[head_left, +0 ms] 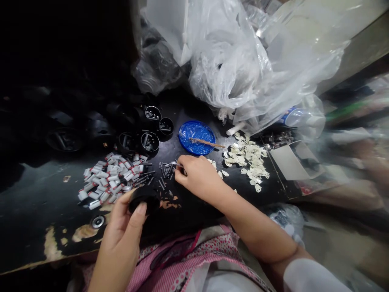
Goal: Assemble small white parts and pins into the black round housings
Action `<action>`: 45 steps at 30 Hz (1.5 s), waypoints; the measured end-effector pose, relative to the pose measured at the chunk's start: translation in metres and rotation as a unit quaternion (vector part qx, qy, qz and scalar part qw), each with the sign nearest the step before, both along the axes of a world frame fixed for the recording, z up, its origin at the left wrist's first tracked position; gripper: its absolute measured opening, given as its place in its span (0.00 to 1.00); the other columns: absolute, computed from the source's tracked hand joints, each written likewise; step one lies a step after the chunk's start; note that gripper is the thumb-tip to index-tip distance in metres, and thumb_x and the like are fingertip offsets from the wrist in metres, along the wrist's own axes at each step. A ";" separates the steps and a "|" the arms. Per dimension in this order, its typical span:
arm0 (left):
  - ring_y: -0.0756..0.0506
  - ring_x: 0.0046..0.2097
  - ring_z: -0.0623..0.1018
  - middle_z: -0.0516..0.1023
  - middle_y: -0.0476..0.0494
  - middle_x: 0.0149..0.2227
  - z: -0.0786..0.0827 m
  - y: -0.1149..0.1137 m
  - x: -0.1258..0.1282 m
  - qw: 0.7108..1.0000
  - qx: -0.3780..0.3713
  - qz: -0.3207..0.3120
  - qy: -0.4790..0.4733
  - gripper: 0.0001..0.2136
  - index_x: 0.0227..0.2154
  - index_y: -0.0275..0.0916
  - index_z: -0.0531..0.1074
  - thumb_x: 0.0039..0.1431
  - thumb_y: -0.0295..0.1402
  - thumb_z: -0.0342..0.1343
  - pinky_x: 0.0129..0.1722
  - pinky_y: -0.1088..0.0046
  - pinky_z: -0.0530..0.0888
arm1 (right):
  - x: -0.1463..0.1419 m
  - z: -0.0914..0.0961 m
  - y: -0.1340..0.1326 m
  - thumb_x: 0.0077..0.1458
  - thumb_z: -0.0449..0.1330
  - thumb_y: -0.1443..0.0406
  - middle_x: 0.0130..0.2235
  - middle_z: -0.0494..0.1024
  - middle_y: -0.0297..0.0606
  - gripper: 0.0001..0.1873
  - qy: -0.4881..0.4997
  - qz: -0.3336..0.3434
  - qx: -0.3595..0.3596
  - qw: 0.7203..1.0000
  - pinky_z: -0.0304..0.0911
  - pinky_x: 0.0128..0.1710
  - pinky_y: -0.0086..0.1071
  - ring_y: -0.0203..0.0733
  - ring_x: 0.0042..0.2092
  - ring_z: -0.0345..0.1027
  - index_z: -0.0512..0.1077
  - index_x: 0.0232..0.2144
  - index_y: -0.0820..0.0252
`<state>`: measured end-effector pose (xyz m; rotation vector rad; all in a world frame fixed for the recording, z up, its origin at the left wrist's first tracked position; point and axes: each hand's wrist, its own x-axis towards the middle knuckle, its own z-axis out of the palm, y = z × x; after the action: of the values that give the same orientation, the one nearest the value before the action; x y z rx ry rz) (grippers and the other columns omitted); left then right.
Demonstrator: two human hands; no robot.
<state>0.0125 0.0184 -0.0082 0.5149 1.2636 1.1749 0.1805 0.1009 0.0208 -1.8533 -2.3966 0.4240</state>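
The left hand is curled around a black round part, thumb on its near rim and fingers behind it, just above the near edge of the dark tabletop; the part's inside is hidden. The right hand is closed to a pinch on a thin metal piece, too small to identify, beside scattered springs. To the left lies a heap of white pieces with red marks; behind it, black housings fade into shadow; the far left is too dark to read. A blue lid carries a brown stick; cream flat pieces lie to its right; crumpled plastic bags cover whatever is behind; the right edge is blurred.
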 end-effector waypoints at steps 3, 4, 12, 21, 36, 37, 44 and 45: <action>0.45 0.47 0.77 0.78 0.49 0.45 0.006 0.007 0.007 0.995 -0.032 0.039 -0.085 0.13 0.45 0.49 0.71 0.56 0.36 0.58 0.46 0.69 0.75 | -0.001 0.005 -0.010 0.55 0.57 0.67 0.28 0.74 0.31 0.05 0.104 0.021 -0.033 0.994 0.54 0.30 0.28 0.34 0.29 0.66 0.68 0.27 0.60; 0.44 0.45 0.78 0.78 0.48 0.44 0.007 0.009 0.009 0.992 -0.037 0.037 -0.117 0.12 0.44 0.48 0.71 0.56 0.36 0.58 0.45 0.66 0.76 | -0.002 0.006 -0.014 0.54 0.58 0.67 0.27 0.74 0.30 0.05 0.149 0.029 -0.040 0.988 0.54 0.30 0.27 0.32 0.29 0.65 0.68 0.27 0.60; 0.47 0.47 0.77 0.78 0.49 0.46 0.005 0.008 0.016 0.993 -0.009 0.058 -0.100 0.10 0.41 0.46 0.74 0.55 0.35 0.60 0.46 0.71 0.75 | -0.008 0.006 -0.032 0.56 0.60 0.69 0.31 0.75 0.33 0.01 0.231 0.078 0.019 0.970 0.53 0.36 0.31 0.35 0.35 0.66 0.72 0.31 0.62; 0.45 0.48 0.77 0.78 0.48 0.47 0.007 0.006 0.016 0.989 -0.031 0.034 -0.143 0.13 0.43 0.47 0.75 0.52 0.35 0.62 0.45 0.74 0.75 | -0.008 0.013 -0.037 0.56 0.59 0.69 0.31 0.75 0.33 0.02 0.273 0.091 0.084 0.954 0.55 0.37 0.32 0.35 0.35 0.66 0.72 0.31 0.60; 0.54 0.34 0.79 0.81 0.56 0.34 0.005 0.005 0.018 0.986 -0.064 0.012 -0.155 0.13 0.37 0.44 0.74 0.46 0.33 0.67 0.40 0.79 0.76 | -0.010 0.008 -0.034 0.56 0.52 0.71 0.26 0.71 0.33 0.10 0.128 0.187 0.144 0.963 0.48 0.33 0.34 0.35 0.27 0.58 0.73 0.28 0.61; 0.54 0.34 0.79 0.81 0.56 0.35 0.003 0.004 0.017 0.987 -0.058 0.000 -0.152 0.13 0.37 0.44 0.74 0.47 0.33 0.66 0.41 0.79 0.76 | -0.010 0.009 -0.034 0.56 0.52 0.71 0.25 0.71 0.32 0.10 0.120 0.195 0.140 0.963 0.47 0.33 0.34 0.35 0.27 0.58 0.73 0.28 0.61; 0.48 0.40 0.80 0.81 0.54 0.42 -0.012 0.001 0.006 0.992 -0.077 -0.071 -0.077 0.18 0.43 0.49 0.72 0.47 0.36 0.66 0.41 0.79 0.76 | -0.008 0.017 -0.037 0.57 0.54 0.68 0.28 0.74 0.31 0.08 0.078 0.157 0.080 0.981 0.46 0.35 0.34 0.35 0.30 0.64 0.72 0.29 0.61; 0.46 0.42 0.80 0.80 0.52 0.44 -0.012 0.002 0.006 0.991 -0.094 -0.071 -0.068 0.20 0.45 0.49 0.71 0.47 0.37 0.66 0.40 0.79 0.76 | -0.005 0.019 -0.038 0.58 0.54 0.68 0.30 0.75 0.32 0.07 0.079 0.155 0.068 0.982 0.47 0.36 0.34 0.35 0.32 0.65 0.72 0.30 0.61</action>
<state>0.0183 0.0201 -0.0200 0.3729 1.1870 0.9446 0.1751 0.0631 0.0401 -1.3410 -2.5364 0.4001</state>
